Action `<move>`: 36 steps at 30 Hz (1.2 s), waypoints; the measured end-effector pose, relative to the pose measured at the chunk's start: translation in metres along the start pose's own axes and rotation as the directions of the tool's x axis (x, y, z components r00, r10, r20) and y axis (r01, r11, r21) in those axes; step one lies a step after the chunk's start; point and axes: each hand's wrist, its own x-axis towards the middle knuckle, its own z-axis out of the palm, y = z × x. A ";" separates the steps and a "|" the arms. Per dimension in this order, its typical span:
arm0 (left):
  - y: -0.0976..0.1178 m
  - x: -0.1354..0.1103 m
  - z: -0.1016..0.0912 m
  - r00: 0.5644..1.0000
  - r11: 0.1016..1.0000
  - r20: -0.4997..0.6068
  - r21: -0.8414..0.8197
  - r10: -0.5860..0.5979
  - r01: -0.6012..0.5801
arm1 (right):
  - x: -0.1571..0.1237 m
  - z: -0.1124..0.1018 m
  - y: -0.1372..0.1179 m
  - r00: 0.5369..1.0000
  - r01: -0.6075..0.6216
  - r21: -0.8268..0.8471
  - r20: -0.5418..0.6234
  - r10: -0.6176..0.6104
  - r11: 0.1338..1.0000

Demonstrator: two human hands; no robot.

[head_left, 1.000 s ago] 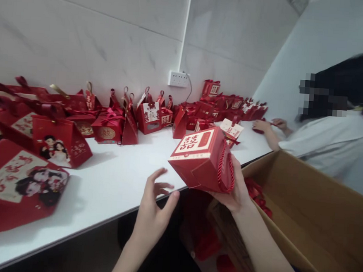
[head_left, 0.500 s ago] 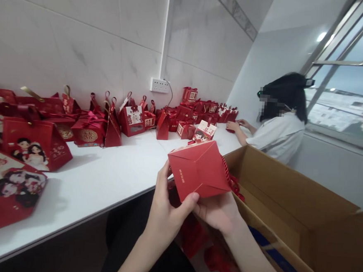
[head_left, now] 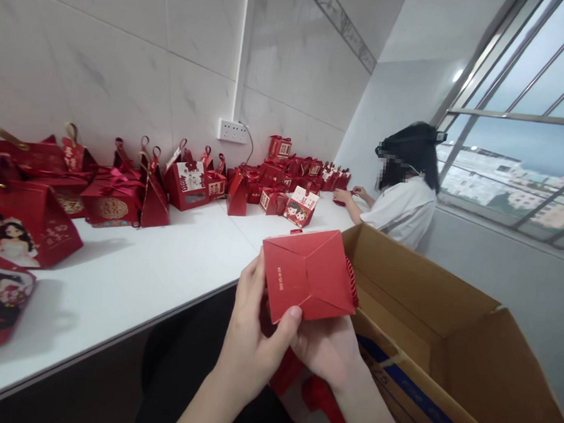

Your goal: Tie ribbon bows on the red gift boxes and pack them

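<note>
Between my two hands is a red paper gift box (head_left: 324,266), its folded bottom panels facing me. Small pale print runs along its left part, and a twisted red cord shows at its right edge. My left hand (head_left: 257,326) grips the left side, thumb pressed on the lower edge of the bottom. From below and the right, my right hand (head_left: 325,346) supports the box with its fingers curled round it; some of those fingers are hidden. The held box is above my lap, by the front edge of the white table (head_left: 187,256).
Several finished-looking red gift boxes (head_left: 113,196) line the table along the tiled wall. A big open cardboard carton (head_left: 403,271) stands at my right. Beyond it sits a co-worker (head_left: 403,200), hands at the table's far end. Red material (head_left: 322,395) lies below my hands.
My view has turned to the right, so the table and boxes appear further left. The held box is tipped a little more level, its bottom facing me more squarely. Both hands keep their hold.
</note>
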 end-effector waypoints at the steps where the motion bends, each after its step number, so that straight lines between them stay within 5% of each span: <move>1: 0.000 0.000 0.000 1.000 1.000 0.002 -0.003 0.001 -0.001 | 0.000 0.000 0.001 1.000 0.005 -0.002 -0.005 -0.005 1.000; 10: -0.002 -0.003 0.002 0.999 0.999 0.020 -0.011 -0.047 0.048 | -0.002 0.009 0.004 1.000 -0.017 0.161 0.009 0.015 0.987; 14: -0.013 0.000 -0.006 0.991 0.967 0.038 -0.218 -0.128 0.134 | -0.003 0.000 -0.003 0.973 0.138 -0.091 -0.176 -0.152 0.986; 16: -0.020 0.007 -0.013 0.978 0.921 -0.035 -0.345 -0.204 0.180 | -0.006 -0.008 -0.010 0.869 0.315 -0.422 -0.232 -0.437 0.850; 19: -0.024 0.025 -0.022 0.956 0.870 -0.107 -0.450 -0.274 0.199 | -0.017 -0.015 -0.021 0.615 0.436 -0.827 -0.016 -0.789 0.356; 21: -0.021 0.038 -0.022 0.969 0.862 -0.044 -0.466 -0.245 0.197 | -0.028 -0.015 -0.026 0.524 0.406 -0.909 0.149 -0.839 0.092; 23: -0.015 0.051 -0.018 0.985 0.883 0.057 -0.438 -0.162 0.171 | -0.040 -0.011 -0.029 0.496 0.342 -0.938 0.224 -0.839 -0.048; 27: 0.001 0.069 -0.006 0.964 0.934 0.264 -0.349 0.019 0.077 | -0.060 -0.001 -0.028 0.497 0.208 -0.959 0.272 -0.824 -0.192; 31: 0.007 0.076 0.002 0.922 0.942 0.388 -0.309 0.001 0.129 | -0.070 0.002 -0.026 0.498 0.159 -0.960 0.279 -0.821 -0.231; 36: 0.002 0.076 0.008 0.918 0.941 0.394 -0.292 -0.043 0.169 | -0.071 0.003 -0.025 0.473 0.071 -0.960 0.273 -0.838 -0.272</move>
